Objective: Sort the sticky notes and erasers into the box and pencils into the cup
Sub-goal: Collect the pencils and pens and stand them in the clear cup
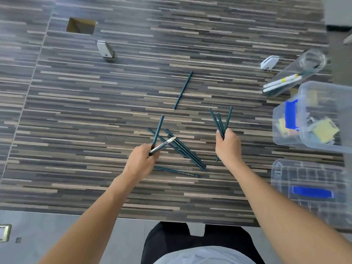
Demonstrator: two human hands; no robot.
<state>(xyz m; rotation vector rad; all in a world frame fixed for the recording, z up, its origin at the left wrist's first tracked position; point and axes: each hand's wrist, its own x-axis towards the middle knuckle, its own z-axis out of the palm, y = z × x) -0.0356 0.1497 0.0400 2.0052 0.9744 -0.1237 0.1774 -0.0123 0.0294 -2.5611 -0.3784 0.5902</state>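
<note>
My left hand (142, 161) grips a dark green pencil (159, 128) and a white pencil (164, 144) above a pile of several green pencils (185, 151) on the striped table. My right hand (227, 144) holds a fan of green pencils (221, 121) pointing away from me. One green pencil (183, 90) lies alone farther back, and another (177, 171) lies near my left wrist. The clear cup (297, 73) lies tipped at the right with pencils inside. The clear box (312, 119) with a blue latch holds yellow sticky notes.
The clear box lid (312, 193) with a blue handle lies at the near right edge. Two white wedge-shaped devices (104, 48) (269, 62) stand on the table at the back. A square cable opening (81, 26) is at the far left. The table's front edge runs near my body.
</note>
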